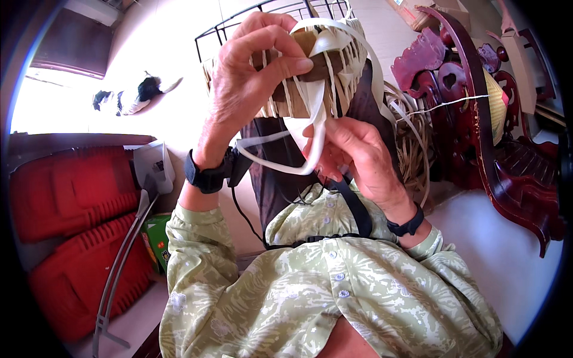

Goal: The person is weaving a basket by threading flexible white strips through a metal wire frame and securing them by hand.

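A partly woven piece (343,83) of brown and cream strips sits over a black wire frame (218,27) in front of me. My left hand (250,77) is closed on its top, thumb pressed on a dark brown band and fingers bent near the upper edge. A flat white strip (304,167) threads through the weave and hangs in a loop below. Just under the piece, my right hand (358,158) holds that strip between bent fingers; some of its fingertips are hidden behind the strip.
Red plastic objects (71,197) with a grey metal bar stand at left. A black-and-white animal (134,95) lies on the floor behind them. Carved dark red wooden furniture (489,155), cardboard boxes (418,12) and a coil of tan strips (409,173) are at right.
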Tool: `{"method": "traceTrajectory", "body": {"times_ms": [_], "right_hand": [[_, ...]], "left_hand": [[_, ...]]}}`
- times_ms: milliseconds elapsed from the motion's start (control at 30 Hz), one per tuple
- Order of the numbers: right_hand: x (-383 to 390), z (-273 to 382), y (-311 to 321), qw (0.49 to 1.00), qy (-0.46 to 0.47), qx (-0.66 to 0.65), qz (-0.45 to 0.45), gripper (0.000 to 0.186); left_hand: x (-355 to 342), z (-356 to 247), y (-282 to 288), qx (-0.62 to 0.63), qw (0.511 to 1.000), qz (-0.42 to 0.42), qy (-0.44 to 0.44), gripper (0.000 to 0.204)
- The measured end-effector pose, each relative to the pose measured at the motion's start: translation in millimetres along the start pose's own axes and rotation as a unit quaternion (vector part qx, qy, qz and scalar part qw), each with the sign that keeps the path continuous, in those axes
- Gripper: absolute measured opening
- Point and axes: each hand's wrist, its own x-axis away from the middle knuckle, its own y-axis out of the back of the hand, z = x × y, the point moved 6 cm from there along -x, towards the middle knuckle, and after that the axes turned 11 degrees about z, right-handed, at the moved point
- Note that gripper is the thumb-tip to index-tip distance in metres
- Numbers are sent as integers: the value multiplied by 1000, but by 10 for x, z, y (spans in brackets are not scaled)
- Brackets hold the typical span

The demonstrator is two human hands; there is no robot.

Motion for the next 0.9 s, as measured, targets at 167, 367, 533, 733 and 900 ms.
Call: {"method": "traceTrajectory", "body": {"times_ms": [167, 367, 533, 733, 900], "right_hand": [[-3, -58, 34, 997, 68, 45, -18, 32], [169, -3, 84, 968, 58, 242, -34, 27], [516, -277, 239, 935, -15, 353, -37, 20], [688, -370, 364, 930, -14, 351, 105, 17], [54, -49, 243, 972, 2, 230, 45, 26]], "left_hand": [[15, 26, -8, 31, 999, -6, 7, 12], [42, -4, -34, 18, 1000, 3, 15, 14], [32, 11, -40, 33, 999, -13, 4, 12], [-3, -18, -39, 10, 1000, -12, -2, 12], [-7, -28, -52, 8, 1000, 0, 22, 13]]}}
